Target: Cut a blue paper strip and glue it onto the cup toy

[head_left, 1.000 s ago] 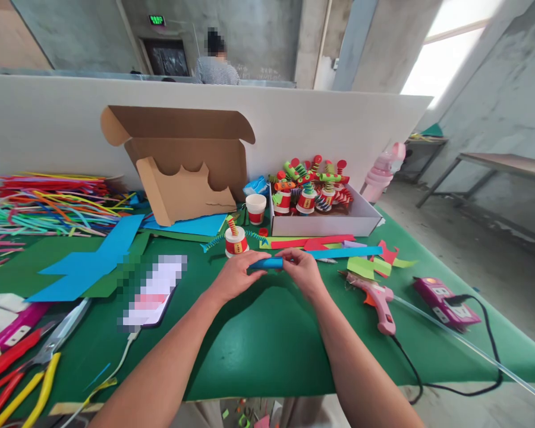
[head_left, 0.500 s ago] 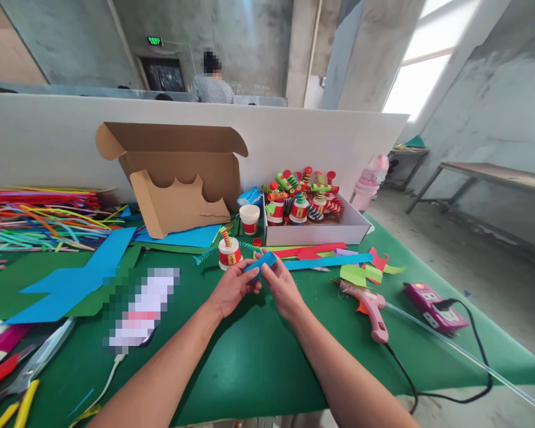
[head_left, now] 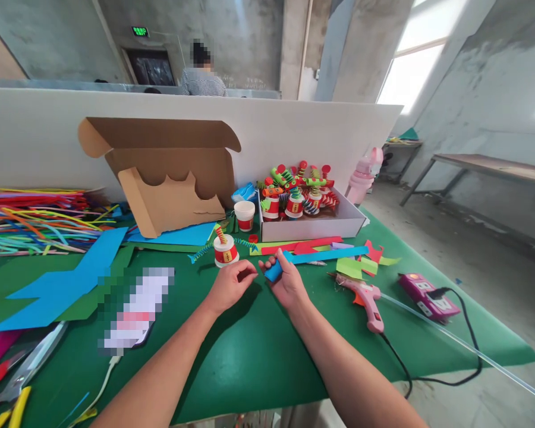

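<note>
In my right hand (head_left: pixel 290 285) is a rolled piece of blue paper (head_left: pixel 274 270), gripped between thumb and fingers. My left hand (head_left: pixel 232 286) hovers just left of it, apart from the paper, its fingertips pinched together with nothing visible in them. Right behind my left hand stands an upturned red-and-white paper cup (head_left: pixel 226 252) with blue-green springy paper arms and a red-and-yellow folded strip on top. Beyond my right hand lie a long blue paper strip (head_left: pixel 330 255) and red strips (head_left: pixel 310 245).
A white box (head_left: pixel 314 228) holds several similar cup figures. A pink glue gun (head_left: pixel 366 297) lies at right beside a purple power socket (head_left: pixel 428 296). At left are a phone (head_left: pixel 138 306), scissors (head_left: pixel 35 359), blue sheets (head_left: pixel 78 270) and a heap of coloured strips (head_left: pixel 40 220). Behind stands an open cardboard box (head_left: pixel 173 160).
My left hand has let go of the blue paper and moved a little left and down. The paper is now in my right hand alone. The view has shifted slightly.
</note>
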Available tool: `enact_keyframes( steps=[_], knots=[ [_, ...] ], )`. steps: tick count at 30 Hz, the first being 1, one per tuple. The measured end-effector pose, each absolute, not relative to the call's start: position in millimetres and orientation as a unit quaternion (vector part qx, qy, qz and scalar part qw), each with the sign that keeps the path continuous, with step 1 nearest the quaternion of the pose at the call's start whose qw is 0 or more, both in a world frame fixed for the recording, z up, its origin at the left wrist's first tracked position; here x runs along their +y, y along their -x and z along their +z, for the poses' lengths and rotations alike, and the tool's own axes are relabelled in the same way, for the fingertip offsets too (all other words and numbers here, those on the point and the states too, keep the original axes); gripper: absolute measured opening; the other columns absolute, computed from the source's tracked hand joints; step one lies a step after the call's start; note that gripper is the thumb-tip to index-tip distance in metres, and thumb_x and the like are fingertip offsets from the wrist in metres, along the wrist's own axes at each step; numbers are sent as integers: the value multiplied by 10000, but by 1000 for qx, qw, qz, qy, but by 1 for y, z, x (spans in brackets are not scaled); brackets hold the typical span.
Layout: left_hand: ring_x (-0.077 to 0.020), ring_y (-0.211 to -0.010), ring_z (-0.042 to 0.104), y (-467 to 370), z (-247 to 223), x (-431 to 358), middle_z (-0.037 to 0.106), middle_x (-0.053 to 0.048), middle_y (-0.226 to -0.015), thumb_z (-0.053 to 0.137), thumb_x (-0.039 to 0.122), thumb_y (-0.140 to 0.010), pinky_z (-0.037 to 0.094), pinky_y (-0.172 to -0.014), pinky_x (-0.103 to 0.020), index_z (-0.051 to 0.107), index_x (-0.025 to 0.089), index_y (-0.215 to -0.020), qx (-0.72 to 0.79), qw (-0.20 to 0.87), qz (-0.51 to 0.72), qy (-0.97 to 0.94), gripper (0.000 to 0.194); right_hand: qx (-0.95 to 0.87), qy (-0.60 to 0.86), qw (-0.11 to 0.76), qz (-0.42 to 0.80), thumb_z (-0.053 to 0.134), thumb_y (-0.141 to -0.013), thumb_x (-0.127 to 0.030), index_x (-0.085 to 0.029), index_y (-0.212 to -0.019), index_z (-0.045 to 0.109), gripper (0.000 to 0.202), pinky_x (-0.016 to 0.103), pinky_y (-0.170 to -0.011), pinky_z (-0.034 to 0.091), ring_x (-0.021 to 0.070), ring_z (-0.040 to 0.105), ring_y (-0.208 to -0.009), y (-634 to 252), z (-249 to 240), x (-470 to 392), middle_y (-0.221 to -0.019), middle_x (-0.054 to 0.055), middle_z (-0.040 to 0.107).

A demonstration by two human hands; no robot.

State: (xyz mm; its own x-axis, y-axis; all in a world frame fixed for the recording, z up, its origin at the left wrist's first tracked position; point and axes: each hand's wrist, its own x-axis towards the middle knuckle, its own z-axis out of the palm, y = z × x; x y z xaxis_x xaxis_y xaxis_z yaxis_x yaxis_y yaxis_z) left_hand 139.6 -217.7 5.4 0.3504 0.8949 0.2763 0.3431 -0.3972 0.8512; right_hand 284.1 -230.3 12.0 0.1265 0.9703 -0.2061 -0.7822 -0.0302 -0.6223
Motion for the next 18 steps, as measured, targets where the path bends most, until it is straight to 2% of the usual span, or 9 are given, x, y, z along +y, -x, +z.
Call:
enact_keyframes(
  steps=[3,8,13,18],
  knots=[
    [-132,-625,561,-140,8,-224,652,-3,-685,604,269,-818,440,-603,-238,650,193,-722,378,314,366,-790,130,-103,318,686,646,854,-687,-323,-197,-588,557,338,300,-770,567,92,510,-542,-286,11,-228,-550,-61,532],
    [-136,-655,550,-144,13,-232,628,-23,-693,536,261,-883,442,-628,-243,670,191,-745,328,276,357,-830,205,-123,326,691,633,836,-709,-350,-214,-602,530,352,325,-786,568,100,510,-536,-288,6,-227,-557,-67,511],
    [-141,-664,547,-144,14,-233,608,-30,-694,500,256,-903,440,-638,-251,663,186,-737,311,263,351,-843,243,-155,335,663,651,868,-639,-354,-199,-595,537,368,299,-723,544,104,538,-567,-284,6,-230,-575,-64,527],
    [-151,-664,570,-143,13,-234,650,-36,-706,524,242,-879,451,-644,-261,687,190,-784,304,280,330,-849,196,-167,337,684,625,871,-621,-359,-196,-575,540,372,289,-723,530,94,510,-555,-282,8,-232,-556,-67,522]
  ],
)
